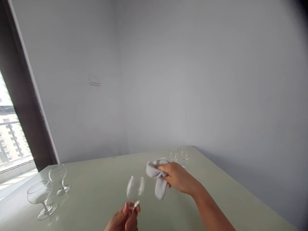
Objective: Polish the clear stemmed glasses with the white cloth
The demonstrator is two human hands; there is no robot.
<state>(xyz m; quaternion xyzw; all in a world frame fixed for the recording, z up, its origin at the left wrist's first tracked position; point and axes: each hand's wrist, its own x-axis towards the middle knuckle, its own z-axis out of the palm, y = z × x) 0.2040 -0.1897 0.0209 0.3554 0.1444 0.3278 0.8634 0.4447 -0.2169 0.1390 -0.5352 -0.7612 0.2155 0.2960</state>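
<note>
Near the bottom middle, my left hand (125, 218) grips a clear stemmed glass (135, 188) low down, its bowl upward and a little blurred. The lower end of that glass is hidden in the fingers. To the right of it, my right hand (176, 176) is closed on a light grey cloth (156, 170). One end of the cloth hangs down below the fingers. A gap separates the cloth from the glass. Both hands are above the pale green table (96, 186).
Two wide-bowled stemmed glasses, a nearer one (40, 195) and a farther one (59, 176), stand at the table's left. Two smaller glasses, one (173, 155) beside another (184, 154), stand at the back right, partly behind my right hand. Grey walls (192, 80) border the table.
</note>
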